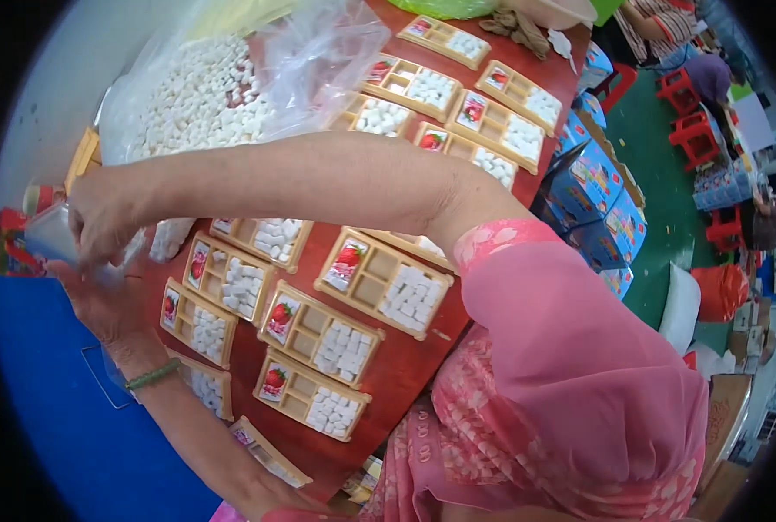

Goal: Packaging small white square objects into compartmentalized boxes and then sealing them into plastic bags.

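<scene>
Both my hands are close together at the far left. My right hand [105,213] reaches across from the right, fingers bent downward. Below it is my left hand [110,304], a green bangle [153,373] on its wrist. Both hands' fingers are closed around something blurred between them. Beside them is a translucent plastic piece [51,230]; its kind is unclear. Several tan trays [325,333] lie on the red table nearby. One tray's small compartment bears a red strawberry packet [347,264]; its large compartment has white blocks [411,296].
A large clear plastic bag [318,65] of white pieces [201,96] is at the far left on the red table [423,370]. Blue printed boxes [592,178] stand beyond the table's right side. Red stools [692,135] and other people are farther off. A blue surface [49,374] lies at left.
</scene>
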`<state>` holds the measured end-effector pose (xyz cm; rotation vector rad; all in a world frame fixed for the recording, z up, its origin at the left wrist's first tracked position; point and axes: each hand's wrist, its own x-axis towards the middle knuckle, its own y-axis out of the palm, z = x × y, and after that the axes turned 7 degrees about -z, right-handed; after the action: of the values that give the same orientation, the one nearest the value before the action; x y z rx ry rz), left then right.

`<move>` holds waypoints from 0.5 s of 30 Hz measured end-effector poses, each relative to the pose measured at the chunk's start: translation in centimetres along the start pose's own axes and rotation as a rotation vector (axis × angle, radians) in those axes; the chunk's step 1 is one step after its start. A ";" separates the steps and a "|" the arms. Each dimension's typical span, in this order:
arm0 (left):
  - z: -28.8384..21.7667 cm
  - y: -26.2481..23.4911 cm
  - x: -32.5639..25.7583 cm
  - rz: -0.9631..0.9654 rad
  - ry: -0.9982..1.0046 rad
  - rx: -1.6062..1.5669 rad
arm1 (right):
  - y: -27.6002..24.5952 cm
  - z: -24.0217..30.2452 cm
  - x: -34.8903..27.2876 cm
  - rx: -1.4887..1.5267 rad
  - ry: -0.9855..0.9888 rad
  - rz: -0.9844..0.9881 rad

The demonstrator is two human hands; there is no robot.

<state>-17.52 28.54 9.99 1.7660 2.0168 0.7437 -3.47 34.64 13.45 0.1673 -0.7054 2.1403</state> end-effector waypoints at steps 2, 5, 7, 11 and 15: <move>-0.2 -0.1 -0.1 -0.050 -0.011 0.118 | 0.6 0.5 -1.1 -0.128 -0.033 -0.036; 1.6 1.5 0.0 0.000 -0.106 0.093 | -1.5 -0.3 -3.4 -0.291 -0.084 -0.101; 2.2 4.9 -2.5 0.113 -0.133 0.164 | -5.7 2.0 -8.4 -0.044 -0.103 -0.040; 4.3 7.8 -7.6 0.441 -0.117 0.345 | -10.4 5.2 -15.3 -0.270 -0.392 -0.445; 5.6 12.1 -10.5 0.626 -0.207 0.313 | -12.6 6.5 -20.6 -0.345 -0.493 -0.337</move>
<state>-2.93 20.01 12.02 2.5857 1.5020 0.3879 18.31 22.79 16.90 0.5951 -1.2229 1.6344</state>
